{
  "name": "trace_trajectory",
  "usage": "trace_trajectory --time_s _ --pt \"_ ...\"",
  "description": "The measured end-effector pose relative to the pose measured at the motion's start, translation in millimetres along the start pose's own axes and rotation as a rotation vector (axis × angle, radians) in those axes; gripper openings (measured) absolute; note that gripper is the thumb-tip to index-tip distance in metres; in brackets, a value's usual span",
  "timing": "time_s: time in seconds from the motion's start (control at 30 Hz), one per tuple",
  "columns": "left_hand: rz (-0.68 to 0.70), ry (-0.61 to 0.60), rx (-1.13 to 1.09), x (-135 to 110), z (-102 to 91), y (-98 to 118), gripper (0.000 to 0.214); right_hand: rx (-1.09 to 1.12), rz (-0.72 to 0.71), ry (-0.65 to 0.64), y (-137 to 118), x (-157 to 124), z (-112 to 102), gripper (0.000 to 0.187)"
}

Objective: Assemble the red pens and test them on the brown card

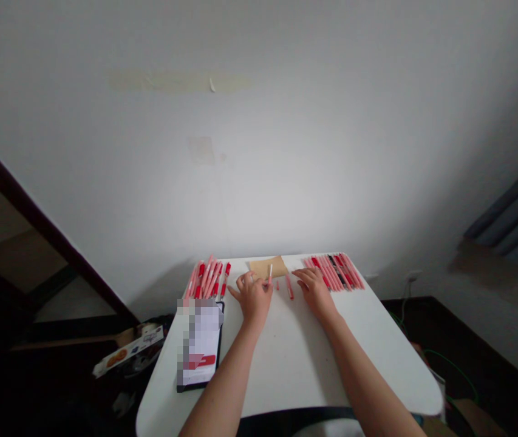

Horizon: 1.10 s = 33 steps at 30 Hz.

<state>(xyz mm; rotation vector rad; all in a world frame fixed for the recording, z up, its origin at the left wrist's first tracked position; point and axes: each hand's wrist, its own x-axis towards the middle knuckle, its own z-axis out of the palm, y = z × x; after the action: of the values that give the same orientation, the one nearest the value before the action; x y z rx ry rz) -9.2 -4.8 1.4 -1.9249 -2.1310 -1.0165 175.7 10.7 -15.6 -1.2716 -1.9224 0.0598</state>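
Note:
A slim white-and-pink pen part [270,273] stands nearly upright in the pinch of my left hand [254,297], between the thumb and a finger. Just right of it, a small pink piece [277,284] lies on the table. A pink pen barrel with a red end [289,287] rests between my two hands. My right hand [317,292] hovers over the table to the right of that barrel, fingers apart and holding nothing. Behind the hands lies a brown piece of paper or cardboard [265,266].
Several pink and red pens [206,279] are piled at the table's back left. More pens [335,272], one black, form a row at the back right. A phone [201,346] lies at the left edge of the white table [295,376], whose far side meets a wall [286,182].

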Motion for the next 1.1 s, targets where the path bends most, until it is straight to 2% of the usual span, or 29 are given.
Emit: trace_trajectory --time_s 0.23,0.73,0.87,1.1 --pt "-0.014 -0.015 -0.005 0.3 1.0 0.5 0.026 0.096 0.026 -0.071 -3.2 -2.3 9.1 0.053" --pt "-0.031 -0.017 -0.087 3.2 -2.8 4.2 0.021 0.092 0.064 -0.107 0.4 -4.4 15.5 0.05" --pt "0.03 -0.004 -0.13 3.2 -3.2 6.3 0.019 0.113 0.062 -0.044 -2.2 -3.6 12.8 0.043" --pt "0.14 -0.087 -0.164 2.0 -4.8 7.7 0.018 0.027 0.052 0.153 -6.2 -3.5 6.3 0.035"
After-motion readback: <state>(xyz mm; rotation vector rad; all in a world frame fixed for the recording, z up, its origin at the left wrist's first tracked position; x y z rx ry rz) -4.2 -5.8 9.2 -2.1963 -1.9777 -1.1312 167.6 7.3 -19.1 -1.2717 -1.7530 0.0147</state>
